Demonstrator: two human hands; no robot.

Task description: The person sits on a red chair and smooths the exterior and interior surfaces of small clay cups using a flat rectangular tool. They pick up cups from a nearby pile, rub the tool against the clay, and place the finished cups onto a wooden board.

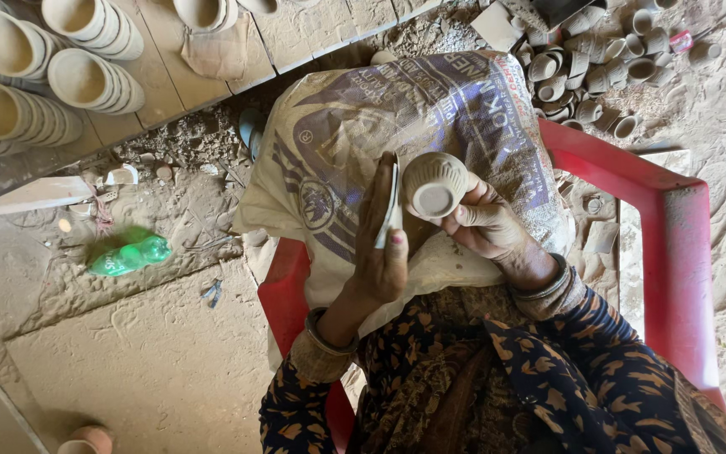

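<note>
My right hand [489,225] grips a small unfired clay cup [434,183], its base turned toward me. My left hand [380,244] holds a thin flat scraping blade [392,202] upright, its edge right beside the cup's left side. Both hands hover over a printed woven sack [338,126] spread across my lap. I sit in a red plastic chair [665,244]; my sleeves are dark with an orange leaf print.
Rows of stacked clay cups [86,80] lie on wooden boards [161,76] at top left. A heap of small clay cups [590,63] sits at top right on the dusty ground. A crushed green plastic bottle [128,255] lies left. Another cup [86,440] shows at the bottom left.
</note>
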